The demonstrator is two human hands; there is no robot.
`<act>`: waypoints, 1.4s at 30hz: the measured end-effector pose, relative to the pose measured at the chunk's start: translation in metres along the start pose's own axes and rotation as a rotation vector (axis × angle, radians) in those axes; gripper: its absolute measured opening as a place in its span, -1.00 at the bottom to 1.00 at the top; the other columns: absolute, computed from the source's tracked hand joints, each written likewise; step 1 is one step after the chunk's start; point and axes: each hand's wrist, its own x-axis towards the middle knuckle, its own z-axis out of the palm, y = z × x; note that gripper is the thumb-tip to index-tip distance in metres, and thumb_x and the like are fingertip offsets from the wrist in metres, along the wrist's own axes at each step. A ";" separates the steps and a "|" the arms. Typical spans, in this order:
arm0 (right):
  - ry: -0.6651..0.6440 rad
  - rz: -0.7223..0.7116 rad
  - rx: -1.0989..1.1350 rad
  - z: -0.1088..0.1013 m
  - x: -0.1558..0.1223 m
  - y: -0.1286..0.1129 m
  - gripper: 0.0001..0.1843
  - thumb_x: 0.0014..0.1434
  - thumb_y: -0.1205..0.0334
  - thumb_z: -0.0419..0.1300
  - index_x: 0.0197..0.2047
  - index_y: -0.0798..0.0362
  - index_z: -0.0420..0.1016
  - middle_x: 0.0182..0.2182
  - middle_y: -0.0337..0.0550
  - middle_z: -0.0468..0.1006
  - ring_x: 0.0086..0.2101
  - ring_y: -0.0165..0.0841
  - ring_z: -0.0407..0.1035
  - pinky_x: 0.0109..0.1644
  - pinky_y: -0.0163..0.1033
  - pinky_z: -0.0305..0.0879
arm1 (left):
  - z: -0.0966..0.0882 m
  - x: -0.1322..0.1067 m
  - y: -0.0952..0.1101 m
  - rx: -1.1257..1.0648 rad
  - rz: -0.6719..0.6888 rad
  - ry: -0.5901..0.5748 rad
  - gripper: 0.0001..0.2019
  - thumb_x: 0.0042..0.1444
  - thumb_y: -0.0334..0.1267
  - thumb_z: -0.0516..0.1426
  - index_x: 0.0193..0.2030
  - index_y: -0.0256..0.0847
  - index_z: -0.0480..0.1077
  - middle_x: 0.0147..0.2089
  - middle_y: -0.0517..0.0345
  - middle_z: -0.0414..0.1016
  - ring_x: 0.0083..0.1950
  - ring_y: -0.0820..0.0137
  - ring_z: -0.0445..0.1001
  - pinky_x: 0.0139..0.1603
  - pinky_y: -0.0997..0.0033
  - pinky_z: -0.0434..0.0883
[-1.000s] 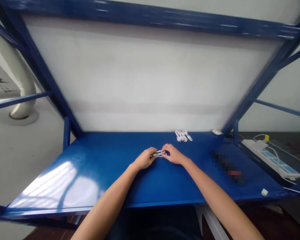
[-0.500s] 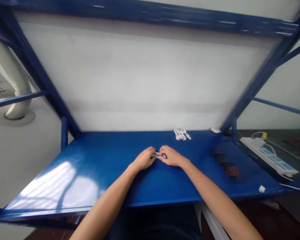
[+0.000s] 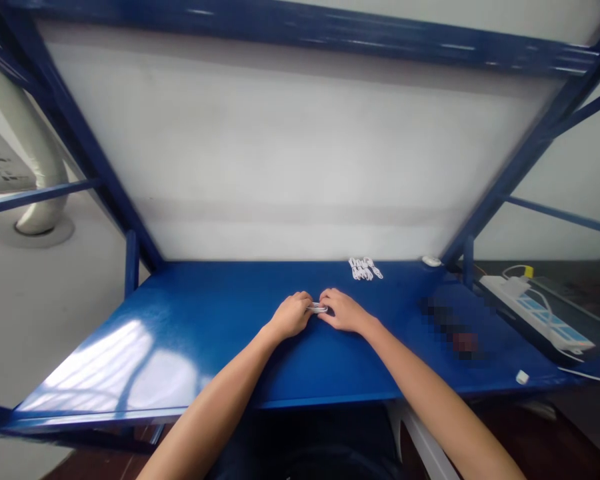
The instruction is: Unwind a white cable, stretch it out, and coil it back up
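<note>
Left hand (image 3: 291, 315) and right hand (image 3: 345, 311), fingers curled, each pinch one end of the small white cable bundle (image 3: 319, 308) lying between them on the blue table (image 3: 190, 333), likely to hold its loops together.

Workshop: blue steel-framed workbench (image 3: 190, 333)

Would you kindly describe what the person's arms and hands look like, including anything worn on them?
The left hand and right hand are ungloved, with no ring, watch or bracelet visible. Both forearms are bare down to the picture's lower edge, and no sleeves show.
</note>
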 end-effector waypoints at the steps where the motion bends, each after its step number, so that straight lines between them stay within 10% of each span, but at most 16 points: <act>1: -0.007 0.002 0.015 -0.001 0.000 0.001 -0.83 0.25 0.18 0.10 -0.25 0.05 0.46 -0.20 -0.06 0.43 -0.17 -0.27 0.30 -0.10 -0.17 0.26 | 0.000 0.000 0.000 0.005 0.001 0.001 -0.76 0.25 -0.30 -0.03 -0.22 -0.25 0.45 -0.11 -0.02 0.45 -0.11 0.27 0.40 -0.11 0.31 0.32; 18: -0.020 0.193 0.948 -0.013 0.003 -0.004 -0.76 0.19 0.04 0.16 -0.27 0.06 0.41 -0.37 -0.18 0.52 -0.30 -0.31 0.45 -0.16 -0.18 0.32 | -0.011 0.001 0.001 -0.939 -0.243 -0.165 -0.51 0.06 0.14 0.13 -0.31 -0.35 0.55 -0.54 0.18 0.37 -0.55 0.55 0.15 -0.53 0.50 0.07; 26: 0.069 0.321 0.911 -0.001 0.004 0.006 -0.68 0.10 0.04 0.23 -0.17 0.08 0.40 -0.40 -0.18 0.51 -0.44 -0.39 0.38 -0.40 -0.28 0.32 | -0.002 0.004 0.002 -1.314 -0.489 -0.020 -0.60 -0.17 0.04 0.31 -0.40 -0.34 0.56 -0.52 0.10 0.46 -0.51 0.50 0.30 -0.43 0.48 0.18; 42: 0.105 0.641 0.565 0.004 0.009 0.014 -0.79 0.18 0.30 -0.02 -0.44 0.07 0.36 -0.60 -0.26 0.43 -0.62 -0.46 0.28 -0.53 -0.38 0.15 | -0.007 0.006 -0.005 -0.477 -0.344 0.097 -0.60 0.13 -0.09 -0.01 -0.62 -0.27 0.38 -0.60 0.20 0.32 -0.50 0.47 0.26 -0.45 0.48 0.14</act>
